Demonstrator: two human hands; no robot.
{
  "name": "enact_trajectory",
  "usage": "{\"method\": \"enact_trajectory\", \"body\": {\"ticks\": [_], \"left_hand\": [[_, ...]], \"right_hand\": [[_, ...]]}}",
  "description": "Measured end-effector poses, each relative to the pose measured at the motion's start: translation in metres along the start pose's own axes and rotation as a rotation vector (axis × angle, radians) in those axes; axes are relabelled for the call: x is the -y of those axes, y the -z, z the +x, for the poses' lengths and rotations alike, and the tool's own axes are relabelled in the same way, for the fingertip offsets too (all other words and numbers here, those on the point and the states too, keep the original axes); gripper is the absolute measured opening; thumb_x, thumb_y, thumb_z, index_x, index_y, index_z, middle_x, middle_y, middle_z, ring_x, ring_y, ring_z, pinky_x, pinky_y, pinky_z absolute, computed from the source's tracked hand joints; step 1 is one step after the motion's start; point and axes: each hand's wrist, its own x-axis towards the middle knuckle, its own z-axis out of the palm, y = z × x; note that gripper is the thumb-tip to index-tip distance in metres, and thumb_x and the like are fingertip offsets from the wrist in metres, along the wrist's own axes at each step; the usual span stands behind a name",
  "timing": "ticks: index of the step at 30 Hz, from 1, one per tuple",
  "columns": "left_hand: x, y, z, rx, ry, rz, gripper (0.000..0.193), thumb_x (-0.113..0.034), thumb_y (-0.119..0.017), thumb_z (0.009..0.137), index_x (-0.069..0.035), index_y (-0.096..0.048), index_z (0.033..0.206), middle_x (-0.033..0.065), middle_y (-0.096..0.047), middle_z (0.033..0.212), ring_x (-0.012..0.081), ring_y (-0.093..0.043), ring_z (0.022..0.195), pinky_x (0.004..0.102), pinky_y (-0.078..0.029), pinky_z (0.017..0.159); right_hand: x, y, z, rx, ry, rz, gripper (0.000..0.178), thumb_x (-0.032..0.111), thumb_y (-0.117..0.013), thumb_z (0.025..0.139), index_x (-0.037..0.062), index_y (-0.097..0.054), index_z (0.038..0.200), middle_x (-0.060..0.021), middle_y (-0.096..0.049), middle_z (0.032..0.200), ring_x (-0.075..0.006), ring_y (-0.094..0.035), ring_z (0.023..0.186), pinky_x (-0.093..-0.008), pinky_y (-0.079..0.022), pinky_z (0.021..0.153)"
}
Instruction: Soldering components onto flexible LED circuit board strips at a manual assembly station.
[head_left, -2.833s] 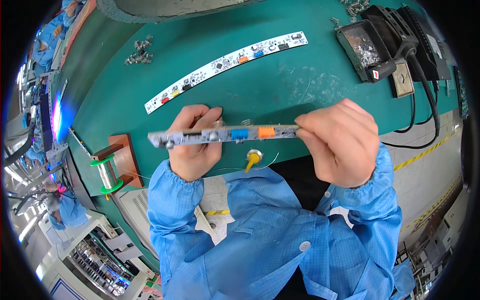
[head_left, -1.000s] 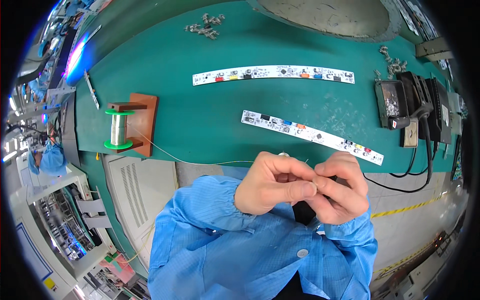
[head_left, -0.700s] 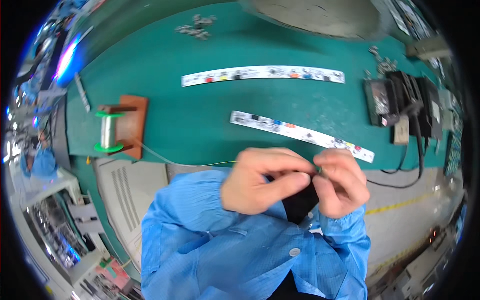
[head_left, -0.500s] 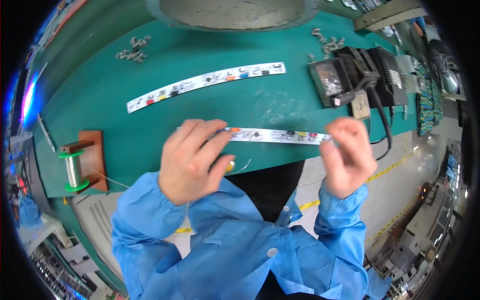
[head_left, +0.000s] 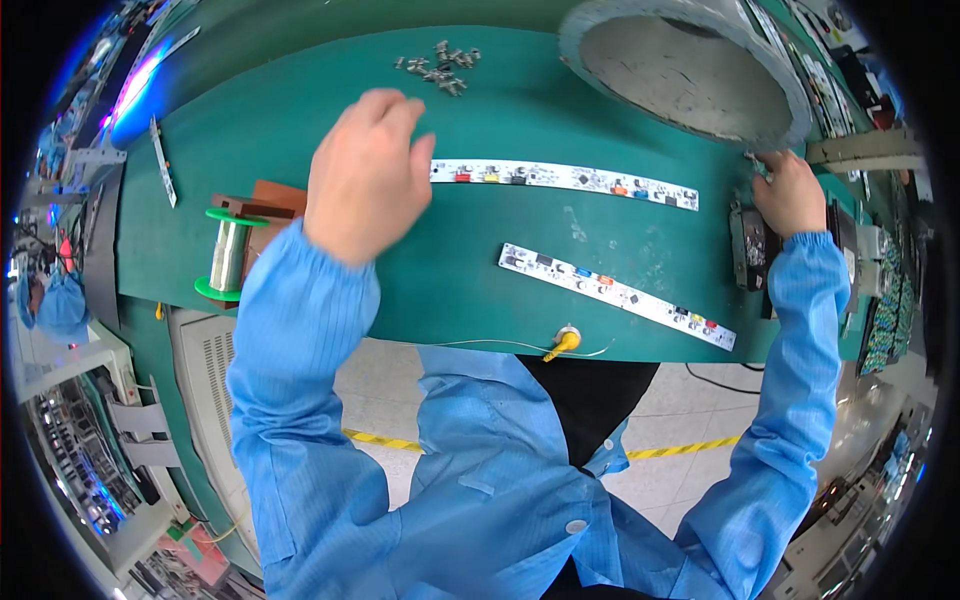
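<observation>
Two narrow white circuit boards lie apart on the green mat. The far circuit board (head_left: 560, 177) runs nearly level; the near circuit board (head_left: 615, 293) slants down to the right. Both carry small red, yellow, black, orange and blue parts. My left hand (head_left: 365, 175) hovers beside the far board's left end, fingers bent and thumb apart, nothing visible in it. A pile of small metal parts (head_left: 440, 70) lies beyond it. At the far right, my right hand (head_left: 792, 195) reaches under the grey hood's edge to more small metal parts (head_left: 754, 163), its thumb and forefinger apart.
A large grey round hood (head_left: 690, 75) overhangs the far right. Below my right hand stands black soldering equipment (head_left: 750, 245), partly covered by my arm. A solder wire spool (head_left: 228, 255) sits on a brown stand at left. A yellow plug (head_left: 565, 342) is at the mat's front edge.
Both hands have let go of the near board, which now lies slanted on the mat. My left hand moved away to the far left, my right to the far right. The view has shifted.
</observation>
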Motion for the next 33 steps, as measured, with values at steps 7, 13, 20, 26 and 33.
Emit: {"method": "enact_trajectory", "body": {"ticks": [7, 13, 20, 26, 33], "left_hand": [[0.064, -0.064, 0.042, -0.019, 0.245, 0.084, 0.054, -0.021, -0.062, 0.088, -0.008, -0.052, 0.139, 0.0183, -0.043, 0.149, 0.0341, -0.045, 0.134, 0.0417, -0.04, 0.111], [0.067, -0.057, 0.028, 0.099, 0.211, -0.117, 0.045, -0.017, -0.063, 0.086, -0.007, -0.061, 0.13, 0.0129, -0.054, 0.141, 0.0316, -0.052, 0.129, 0.04, -0.042, 0.11], [0.065, -0.06, 0.027, -0.066, 0.171, -0.259, 0.036, -0.005, -0.062, 0.082, -0.004, -0.066, 0.118, 0.0145, -0.063, 0.128, 0.0346, -0.061, 0.116, 0.0391, -0.049, 0.102], [0.061, -0.055, 0.03, -0.085, 0.24, -0.308, 0.037, -0.004, -0.063, 0.082, -0.004, -0.067, 0.119, 0.0141, -0.064, 0.125, 0.0336, -0.062, 0.114, 0.0385, -0.05, 0.101], [0.067, -0.055, 0.03, -0.329, 0.211, -0.267, 0.032, -0.006, -0.064, 0.082, -0.008, -0.069, 0.114, 0.01, -0.065, 0.125, 0.0304, -0.063, 0.113, 0.0375, -0.05, 0.1]], "right_hand": [[0.063, 0.058, -0.063, -0.007, 0.145, 0.39, 0.012, 0.001, -0.063, 0.086, -0.0027, -0.068, 0.096, -0.015, -0.064, 0.085, -0.0262, -0.065, 0.074, -0.032, -0.05, 0.064], [0.167, 0.076, -0.051, 0.083, 0.432, 0.626, 0.02, -0.006, -0.063, 0.084, -0.0019, -0.068, 0.103, -0.0156, -0.065, 0.091, -0.0322, -0.066, 0.079, -0.0363, -0.053, 0.069], [0.268, -0.006, 0.061, -0.168, 0.484, 0.705, 0.026, 0.0, -0.059, 0.087, 0.0025, -0.066, 0.112, -0.0161, -0.065, 0.104, -0.0377, -0.064, 0.093, -0.0433, -0.052, 0.083], [0.29, -0.018, 0.09, -0.124, 0.365, 0.6, 0.021, 0.006, -0.061, 0.087, 0.0056, -0.072, 0.105, -0.0161, -0.066, 0.103, -0.0374, -0.064, 0.094, -0.0445, -0.052, 0.085], [0.275, -0.017, 0.084, -0.085, 0.357, 0.586, 0.019, 0.006, -0.059, 0.084, 0.0022, -0.073, 0.097, -0.017, -0.067, 0.097, -0.0362, -0.065, 0.091, -0.0433, -0.053, 0.086]]}}
